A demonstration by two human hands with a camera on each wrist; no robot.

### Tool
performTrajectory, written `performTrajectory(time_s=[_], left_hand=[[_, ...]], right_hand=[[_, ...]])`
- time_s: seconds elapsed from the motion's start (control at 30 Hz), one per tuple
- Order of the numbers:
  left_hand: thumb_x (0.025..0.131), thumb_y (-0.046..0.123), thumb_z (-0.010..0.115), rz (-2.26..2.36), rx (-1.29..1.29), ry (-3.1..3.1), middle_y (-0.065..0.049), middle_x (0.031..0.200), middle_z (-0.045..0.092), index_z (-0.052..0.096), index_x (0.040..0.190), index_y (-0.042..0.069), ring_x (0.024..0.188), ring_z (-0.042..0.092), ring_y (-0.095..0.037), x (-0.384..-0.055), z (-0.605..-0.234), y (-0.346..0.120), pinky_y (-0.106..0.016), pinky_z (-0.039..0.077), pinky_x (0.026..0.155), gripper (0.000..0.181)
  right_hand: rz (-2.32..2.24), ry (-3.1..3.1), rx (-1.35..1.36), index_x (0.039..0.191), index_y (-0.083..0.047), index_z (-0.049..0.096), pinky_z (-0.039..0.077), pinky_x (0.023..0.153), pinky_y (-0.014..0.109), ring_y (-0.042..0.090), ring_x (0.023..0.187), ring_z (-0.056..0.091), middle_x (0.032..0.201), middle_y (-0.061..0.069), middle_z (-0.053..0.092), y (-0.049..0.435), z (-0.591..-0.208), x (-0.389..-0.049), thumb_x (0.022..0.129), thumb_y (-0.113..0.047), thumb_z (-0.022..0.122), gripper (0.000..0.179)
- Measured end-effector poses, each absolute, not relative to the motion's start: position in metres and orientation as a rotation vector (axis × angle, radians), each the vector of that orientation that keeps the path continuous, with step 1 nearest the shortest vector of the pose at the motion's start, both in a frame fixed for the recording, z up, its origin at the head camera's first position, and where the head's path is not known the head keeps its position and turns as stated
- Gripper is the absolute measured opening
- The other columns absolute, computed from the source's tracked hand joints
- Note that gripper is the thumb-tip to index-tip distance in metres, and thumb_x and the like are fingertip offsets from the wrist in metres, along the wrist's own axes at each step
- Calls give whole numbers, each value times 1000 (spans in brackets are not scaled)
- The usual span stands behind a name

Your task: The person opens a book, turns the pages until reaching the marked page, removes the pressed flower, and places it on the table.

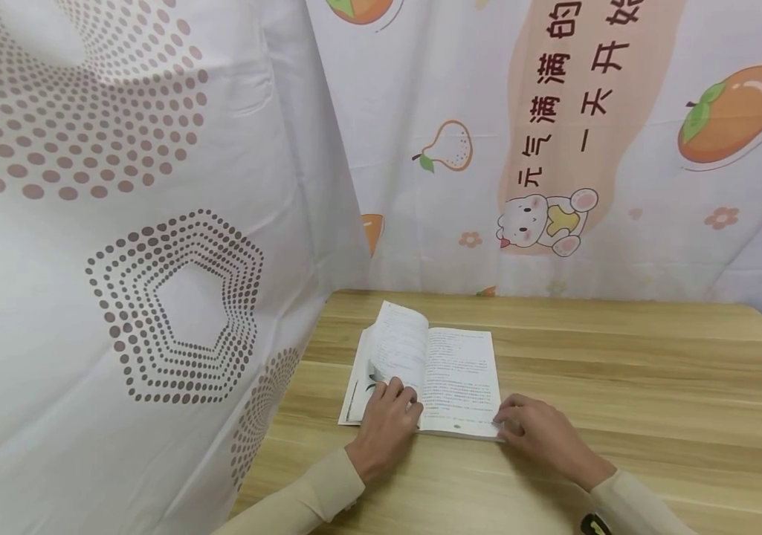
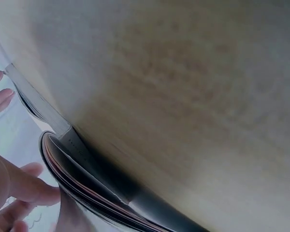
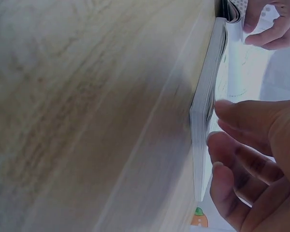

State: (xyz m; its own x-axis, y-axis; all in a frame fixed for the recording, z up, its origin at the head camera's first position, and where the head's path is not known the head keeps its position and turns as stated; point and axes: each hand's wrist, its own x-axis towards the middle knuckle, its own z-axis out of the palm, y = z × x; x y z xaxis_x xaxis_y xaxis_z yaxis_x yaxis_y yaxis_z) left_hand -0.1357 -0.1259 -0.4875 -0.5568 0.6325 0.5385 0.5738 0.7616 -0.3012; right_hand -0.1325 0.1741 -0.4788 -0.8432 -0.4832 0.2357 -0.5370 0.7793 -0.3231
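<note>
An open book [image 1: 459, 364] with printed pages lies on the wooden table, its left pages rising in a curve. My left hand [image 1: 389, 420] rests on the lower part of the left pages near the fold, fingers bent. In the left wrist view one fingertip [image 2: 50, 194] presses against the curled pages [image 2: 82, 193]. At the lower right corner, my right hand [image 1: 541, 435] has its thumb and index finger close together on the page edge. The right wrist view shows the thumb [image 3: 246, 116] at the top sheets of the page block [image 3: 205, 125], the other fingers curled beside the edge.
The wooden table [image 1: 621, 371] extends to the right of the book. A white curtain with dotted patterns [image 1: 193, 312] hangs along the left side. Behind the table hangs another cloth with fruit prints and large characters [image 1: 554, 111].
</note>
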Motion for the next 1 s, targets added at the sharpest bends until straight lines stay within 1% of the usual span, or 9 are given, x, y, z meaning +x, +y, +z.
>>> performTrajectory(time_s=[0.1,0.2,0.3,0.4,0.47,0.6,0.77,0.9,1.0], left_hand=[[84,11,81,124,-901,-2354,0,96,67,79,88,15,87,49,-20,-136,-488,-126,-30,38,70,6],[84,13,81,132,-911,-2398,1,98,68,79,92,15,88,51,-19,-136,-490,-126,-30,42,72,8],[86,14,78,89,-929,-2443,1,100,67,78,95,15,91,53,-18,-135,-491,-126,-30,46,74,9],[86,12,72,27,-949,-2468,0,101,67,77,94,15,93,56,-18,-136,-492,-126,-29,48,74,10],[88,14,70,-7,-953,-2483,0,101,67,76,93,15,94,57,-18,-137,-493,-126,-29,49,74,9],[92,14,67,-68,-955,-2522,-1,101,67,76,91,15,95,57,-18,-139,-492,-125,-29,48,73,9],[94,16,64,-86,-973,-2548,0,98,66,74,88,16,91,54,-18,-140,-490,-123,-28,45,69,12],[95,26,68,-74,-979,-2563,0,94,63,73,86,17,86,51,-17,-140,-488,-121,-26,41,66,14],[94,40,72,-74,-978,-2588,1,93,60,72,88,18,84,48,-16,-139,-487,-120,-26,40,67,23]], right_hand=[[541,-2813,856,92,-16,80,58,74,36,15,87,69,101,-4,70,174,-481,-133,81,-15,87,13],[516,-2788,902,92,-16,80,57,71,34,13,85,68,100,-4,70,175,-483,-133,81,-16,86,12],[499,-2766,942,92,-15,80,56,69,33,12,83,67,100,-4,69,176,-485,-134,81,-15,86,13],[477,-2721,989,91,-14,80,56,67,32,11,82,68,98,-4,70,176,-485,-135,81,-13,86,12],[449,-2669,1024,89,-14,80,56,66,31,10,80,68,96,-5,70,176,-486,-136,81,-10,85,11],[384,-2553,1072,88,-13,77,54,59,29,8,73,65,92,-7,68,175,-483,-136,81,-5,84,13],[344,-2509,1089,92,-10,76,49,53,25,5,66,60,93,-5,66,174,-480,-136,80,0,83,17],[354,-2471,1102,93,-9,77,47,52,23,3,66,57,95,-4,66,173,-480,-137,79,0,84,18],[412,-2442,1114,90,-11,76,47,54,21,0,68,56,94,-6,66,174,-480,-137,77,3,84,21]])
